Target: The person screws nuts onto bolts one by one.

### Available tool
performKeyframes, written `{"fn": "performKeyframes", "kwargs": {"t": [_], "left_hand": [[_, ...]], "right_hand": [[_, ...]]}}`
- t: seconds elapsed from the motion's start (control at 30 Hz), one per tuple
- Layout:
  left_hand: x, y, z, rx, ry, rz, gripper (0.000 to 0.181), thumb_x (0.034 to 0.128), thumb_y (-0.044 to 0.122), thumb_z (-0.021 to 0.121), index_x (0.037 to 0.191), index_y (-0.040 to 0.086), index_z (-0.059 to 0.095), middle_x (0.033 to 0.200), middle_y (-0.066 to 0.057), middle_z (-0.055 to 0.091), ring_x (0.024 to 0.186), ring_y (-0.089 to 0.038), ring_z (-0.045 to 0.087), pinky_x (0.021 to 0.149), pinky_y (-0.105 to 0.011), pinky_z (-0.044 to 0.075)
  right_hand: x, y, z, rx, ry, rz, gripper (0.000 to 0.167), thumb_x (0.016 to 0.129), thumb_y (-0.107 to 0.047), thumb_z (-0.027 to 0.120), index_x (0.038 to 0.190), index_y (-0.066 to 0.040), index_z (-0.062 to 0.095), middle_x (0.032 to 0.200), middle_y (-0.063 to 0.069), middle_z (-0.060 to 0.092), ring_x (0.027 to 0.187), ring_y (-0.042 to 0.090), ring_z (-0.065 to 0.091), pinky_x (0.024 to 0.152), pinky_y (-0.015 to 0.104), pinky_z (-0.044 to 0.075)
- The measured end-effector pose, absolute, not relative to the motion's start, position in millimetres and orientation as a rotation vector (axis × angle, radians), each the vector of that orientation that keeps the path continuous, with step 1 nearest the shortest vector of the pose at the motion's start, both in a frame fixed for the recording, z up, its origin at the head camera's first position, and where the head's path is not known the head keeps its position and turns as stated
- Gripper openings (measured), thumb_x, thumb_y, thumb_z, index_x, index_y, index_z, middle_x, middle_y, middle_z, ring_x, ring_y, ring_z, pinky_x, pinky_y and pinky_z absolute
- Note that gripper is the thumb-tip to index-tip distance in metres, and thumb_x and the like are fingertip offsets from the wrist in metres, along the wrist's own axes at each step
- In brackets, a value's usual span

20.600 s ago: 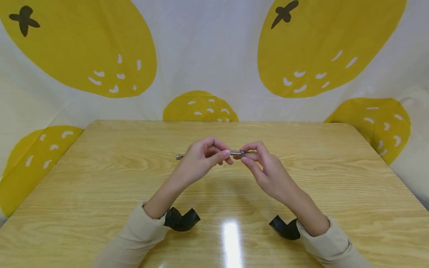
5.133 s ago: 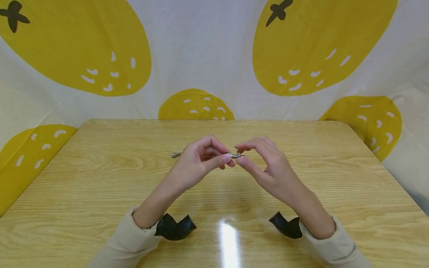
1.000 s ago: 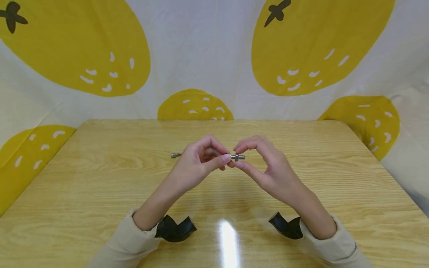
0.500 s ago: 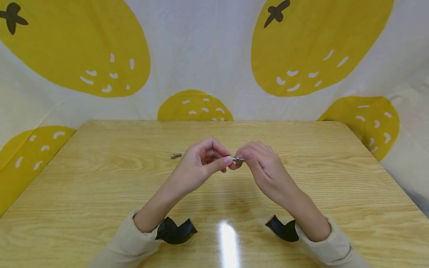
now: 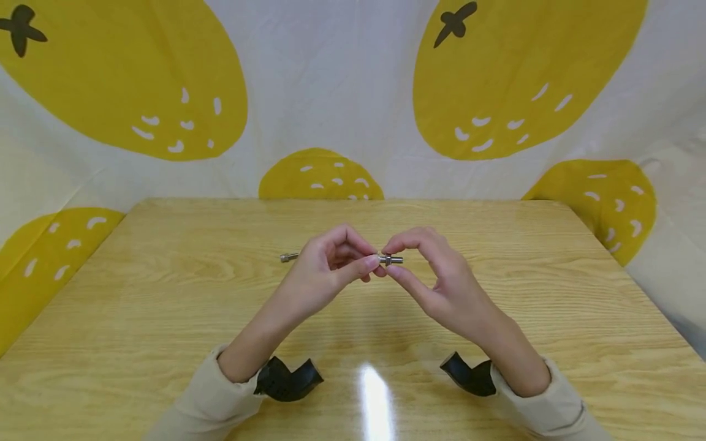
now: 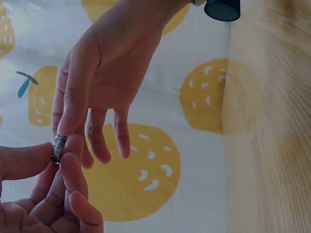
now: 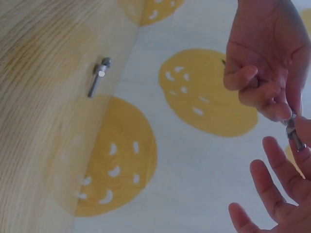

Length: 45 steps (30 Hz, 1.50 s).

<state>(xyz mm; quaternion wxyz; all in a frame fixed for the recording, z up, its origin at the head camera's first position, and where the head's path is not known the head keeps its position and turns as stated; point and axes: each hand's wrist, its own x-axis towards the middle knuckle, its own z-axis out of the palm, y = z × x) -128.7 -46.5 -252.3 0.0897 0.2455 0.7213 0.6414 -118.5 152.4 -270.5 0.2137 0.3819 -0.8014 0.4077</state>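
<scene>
In the head view my left hand point(image 5: 331, 263) pinches a silver bolt point(image 5: 398, 260) between thumb and fingers, its shaft lying level and its end pointing right. A hex nut point(image 5: 388, 260) sits around the shaft, with a short length of bolt past it. My right hand point(image 5: 449, 285) pinches this nut between thumb and forefinger. The left wrist view shows both hands meeting at the bolt point(image 6: 59, 148); in the right wrist view its threaded end point(image 7: 297, 141) shows near my right thumb. My left fingers hide the bolt's other end.
A second silver bolt point(image 5: 288, 257) lies on the wooden table point(image 5: 193, 306), partly behind my left hand; the right wrist view shows this bolt point(image 7: 99, 77) with what looks like a nut on it. A curtain point(image 5: 342, 92) with yellow fruit shapes hangs behind the table.
The nut now sits further from the bolt's end than 20 seconds ago. Over the last second my right thumb swung up over the nut and back below it. My left hand keeps its hold.
</scene>
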Motion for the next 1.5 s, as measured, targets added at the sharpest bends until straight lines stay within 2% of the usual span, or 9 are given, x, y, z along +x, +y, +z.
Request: {"fn": "performKeyframes", "kwargs": {"t": [0.23,0.4,0.53,0.7,0.9,1.13,1.27,1.4,1.5], "left_hand": [[-128.0,-45.8,-254.3,0.718,2.145,1.889,0.011,0.0901,0.010,0.061,0.096,0.002,0.056,0.091,-0.012,0.069,0.080,-0.021,0.063,0.074,-0.034,0.053],[-127.0,-44.2,-253.5,0.704,2.162,1.879,0.012,0.0895,0.009,0.061,0.097,0.002,0.056,0.090,-0.012,0.069,0.079,-0.020,0.063,0.075,-0.033,0.052],[-127.9,-44.7,-253.8,0.713,2.182,1.877,0.011,0.0900,0.009,0.061,0.097,0.002,0.056,0.090,-0.012,0.069,0.079,-0.020,0.063,0.074,-0.034,0.052],[-128.9,-44.7,-253.2,0.685,2.216,1.866,0.012,0.0888,0.010,0.062,0.097,0.002,0.057,0.087,-0.012,0.066,0.075,-0.019,0.062,0.072,-0.034,0.052],[-128.1,-44.6,-252.4,0.684,2.192,1.873,0.013,0.0891,0.011,0.062,0.098,0.003,0.057,0.088,-0.012,0.067,0.077,-0.020,0.062,0.073,-0.035,0.052],[-127.5,-43.7,-253.7,0.693,2.163,1.888,0.011,0.0892,0.010,0.062,0.096,0.004,0.057,0.090,-0.011,0.069,0.078,-0.020,0.063,0.074,-0.034,0.053],[-127.6,-43.7,-254.1,0.714,2.147,1.900,0.011,0.0898,0.009,0.061,0.096,0.002,0.056,0.091,-0.012,0.070,0.079,-0.020,0.063,0.074,-0.034,0.053],[-128.6,-44.6,-254.1,0.703,2.175,1.886,0.012,0.0898,0.010,0.061,0.098,0.002,0.056,0.090,-0.012,0.069,0.078,-0.019,0.063,0.074,-0.034,0.052],[-129.8,-45.5,-254.2,0.684,2.206,1.872,0.012,0.0895,0.010,0.062,0.098,0.002,0.057,0.088,-0.012,0.067,0.076,-0.019,0.062,0.074,-0.034,0.052]], "right_hand": [[-119.1,150.5,-273.7,0.997,-2.289,1.100,0.007,0.093,-0.009,0.055,0.097,-0.011,0.060,0.102,-0.002,0.061,0.100,0.013,0.052,0.087,0.031,0.040],[-120.9,151.8,-273.2,0.934,-2.332,1.083,0.025,0.100,-0.019,0.043,0.086,-0.014,0.063,0.090,-0.007,0.064,0.094,0.011,0.054,0.085,0.032,0.038],[-119.6,154.1,-271.5,0.920,-2.330,1.092,0.015,0.096,-0.021,0.052,0.100,-0.010,0.062,0.099,-0.003,0.063,0.097,0.012,0.053,0.086,0.030,0.041],[-119.2,153.6,-269.9,1.027,-2.247,1.083,0.030,0.084,-0.008,0.068,0.111,-0.005,0.056,0.109,0.003,0.060,0.103,0.017,0.052,0.091,0.025,0.042],[-118.8,152.7,-269.0,1.083,-2.199,1.103,0.024,0.084,-0.002,0.066,0.107,-0.006,0.058,0.108,0.004,0.061,0.105,0.017,0.052,0.092,0.024,0.041],[-119.1,153.2,-271.2,1.003,-2.305,1.090,0.007,0.092,-0.008,0.057,0.097,-0.011,0.060,0.104,0.001,0.062,0.103,0.015,0.052,0.089,0.034,0.040],[-119.1,153.7,-272.1,0.942,-2.393,1.072,0.015,0.098,-0.014,0.048,0.092,-0.014,0.062,0.100,-0.002,0.063,0.102,0.014,0.052,0.089,0.038,0.038],[-118.5,154.3,-271.5,0.927,-2.421,1.068,0.015,0.095,-0.020,0.053,0.106,-0.013,0.061,0.105,-0.003,0.062,0.101,0.014,0.052,0.088,0.039,0.039],[-118.1,153.8,-271.0,0.962,-2.369,1.071,0.028,0.088,-0.015,0.065,0.115,-0.011,0.057,0.110,0.000,0.060,0.102,0.014,0.052,0.088,0.034,0.042]]}}
